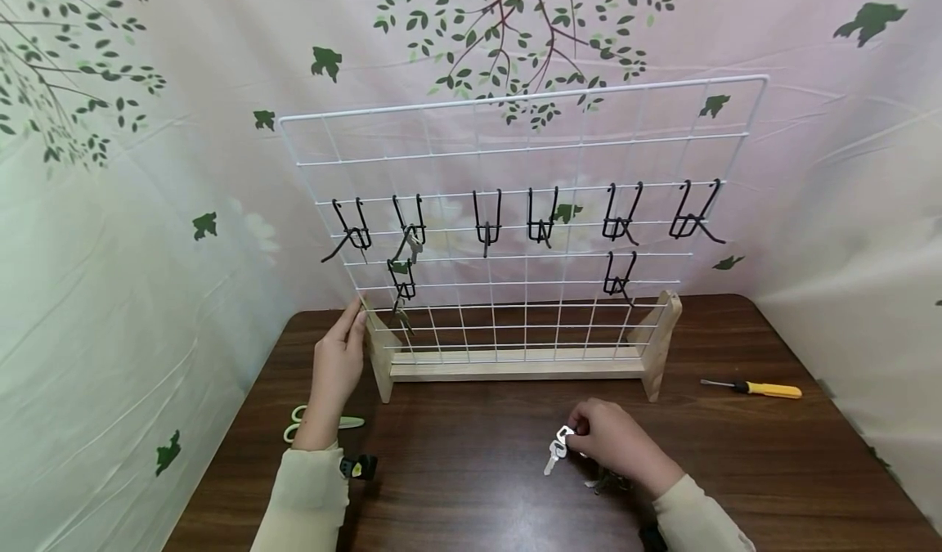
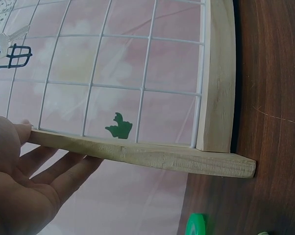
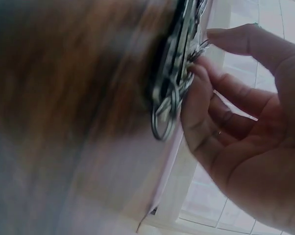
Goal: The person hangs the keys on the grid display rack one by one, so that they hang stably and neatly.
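My left hand (image 1: 341, 356) grips the upper end of the left wooden leg (image 1: 380, 356) of a white wire grid rack (image 1: 524, 290). In the left wrist view its thumb lies along the near side and its fingers (image 2: 69, 171) pass under the wood. Low over the table, my right hand (image 1: 614, 437) pinches some silver keys (image 1: 557, 448) between thumb and fingertips. Beneath that hand lies a dark bunch of keys (image 1: 607, 480), with a metal ring (image 3: 164, 115) showing in the blurred right wrist view. One key (image 1: 414, 247) hangs on a black hook at the rack's left.
Several black wire hooks (image 1: 540, 223) line the rack, with two more lower down. A yellow-handled screwdriver (image 1: 771, 390) lies on the dark wooden table (image 1: 471, 462) at the right. Light green scissors (image 1: 352, 423) lie partly behind the left wrist. Leaf-printed cloth (image 1: 221, 127) surrounds the table.
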The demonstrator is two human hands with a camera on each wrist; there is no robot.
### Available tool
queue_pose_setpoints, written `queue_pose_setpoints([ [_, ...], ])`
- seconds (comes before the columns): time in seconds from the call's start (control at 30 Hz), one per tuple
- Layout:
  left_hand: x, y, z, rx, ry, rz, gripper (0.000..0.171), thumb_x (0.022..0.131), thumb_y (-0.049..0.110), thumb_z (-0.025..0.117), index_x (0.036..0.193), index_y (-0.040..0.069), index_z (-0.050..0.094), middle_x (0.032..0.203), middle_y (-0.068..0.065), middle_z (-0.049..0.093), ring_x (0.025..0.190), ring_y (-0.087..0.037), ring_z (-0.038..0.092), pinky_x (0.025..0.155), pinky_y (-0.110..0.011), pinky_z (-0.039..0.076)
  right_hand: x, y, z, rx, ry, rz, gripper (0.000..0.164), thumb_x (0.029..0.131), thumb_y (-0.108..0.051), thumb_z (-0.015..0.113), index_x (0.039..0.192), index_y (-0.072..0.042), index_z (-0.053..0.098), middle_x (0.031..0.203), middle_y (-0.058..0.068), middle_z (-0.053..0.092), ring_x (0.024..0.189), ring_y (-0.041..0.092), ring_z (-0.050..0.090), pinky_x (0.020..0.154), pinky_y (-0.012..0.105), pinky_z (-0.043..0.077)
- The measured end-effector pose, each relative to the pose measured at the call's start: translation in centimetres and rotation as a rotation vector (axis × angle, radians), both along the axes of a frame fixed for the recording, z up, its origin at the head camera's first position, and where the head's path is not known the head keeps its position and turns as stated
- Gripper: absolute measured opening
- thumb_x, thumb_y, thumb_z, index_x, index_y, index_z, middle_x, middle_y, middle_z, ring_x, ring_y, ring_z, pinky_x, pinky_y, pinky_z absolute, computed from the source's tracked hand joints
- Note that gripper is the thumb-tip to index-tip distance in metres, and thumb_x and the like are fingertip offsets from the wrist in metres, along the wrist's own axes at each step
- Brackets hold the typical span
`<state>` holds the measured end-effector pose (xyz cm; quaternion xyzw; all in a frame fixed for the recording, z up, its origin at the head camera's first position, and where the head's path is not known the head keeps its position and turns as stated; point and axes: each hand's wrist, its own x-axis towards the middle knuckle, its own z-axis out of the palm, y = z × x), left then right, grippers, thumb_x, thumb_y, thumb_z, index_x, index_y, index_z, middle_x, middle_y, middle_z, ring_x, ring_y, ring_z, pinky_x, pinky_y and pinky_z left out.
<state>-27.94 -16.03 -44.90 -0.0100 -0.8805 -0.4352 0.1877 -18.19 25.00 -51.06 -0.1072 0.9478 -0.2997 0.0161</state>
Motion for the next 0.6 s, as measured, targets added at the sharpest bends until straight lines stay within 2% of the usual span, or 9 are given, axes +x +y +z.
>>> queue_pose_setpoints([
  [0.1,-0.06,-0.01,-0.05,-0.004,0.019,0.006,0.047,0.115,0.038,0.048,0.161,0.026,0.052,0.157,-0.014,0.059,0.125,-0.039,0.067,0.103,-0.059,0.053,-0.12,-0.21,0.16,0.028,0.013,-0.006,0.012,0.082,-0.011,0.083,0.079,-0.015,0.071,0.078,-0.006,0.062,0.071,0.005,0.051,0.065,0.024,0.045],
  [0.2,-0.07,0.03,-0.1,-0.008,0.031,0.008,0.046,0.115,0.038,0.049,0.16,0.027,0.053,0.155,-0.014,0.062,0.109,-0.037,0.066,0.094,-0.055,0.052,-0.26,-0.23,0.21,0.048,0.014,-0.017,0.009,0.085,-0.012,0.081,0.08,-0.015,0.074,0.079,-0.006,0.065,0.073,0.006,0.053,0.067,0.026,0.047],
  [0.4,0.05,0.01,-0.07,-0.01,0.018,0.005,0.047,0.116,0.039,0.047,0.161,0.028,0.051,0.156,-0.014,0.06,0.124,-0.037,0.066,0.1,-0.058,0.052,-0.62,-0.2,0.17,0.036,-0.014,-0.051,0.006,0.091,-0.012,0.078,0.084,-0.013,0.077,0.082,-0.005,0.072,0.072,0.008,0.055,0.069,0.029,0.049],
  [0.43,0.06,0.0,-0.07,-0.01,0.017,0.004,0.048,0.116,0.039,0.047,0.162,0.027,0.05,0.157,-0.014,0.059,0.129,-0.037,0.065,0.102,-0.059,0.052,-0.66,-0.19,0.13,0.03,-0.022,-0.051,0.008,0.091,-0.013,0.078,0.084,-0.013,0.076,0.08,-0.005,0.071,0.07,0.008,0.055,0.068,0.029,0.048],
  [0.6,0.06,0.01,-0.1,-0.009,0.013,0.003,0.049,0.116,0.039,0.046,0.162,0.024,0.05,0.158,-0.015,0.058,0.133,-0.039,0.064,0.106,-0.061,0.051,-0.71,-0.23,-0.04,-0.005,-0.072,-0.036,0.023,0.091,-0.022,0.083,0.076,-0.015,0.067,0.071,-0.007,0.061,0.063,0.009,0.05,0.061,0.025,0.042],
])
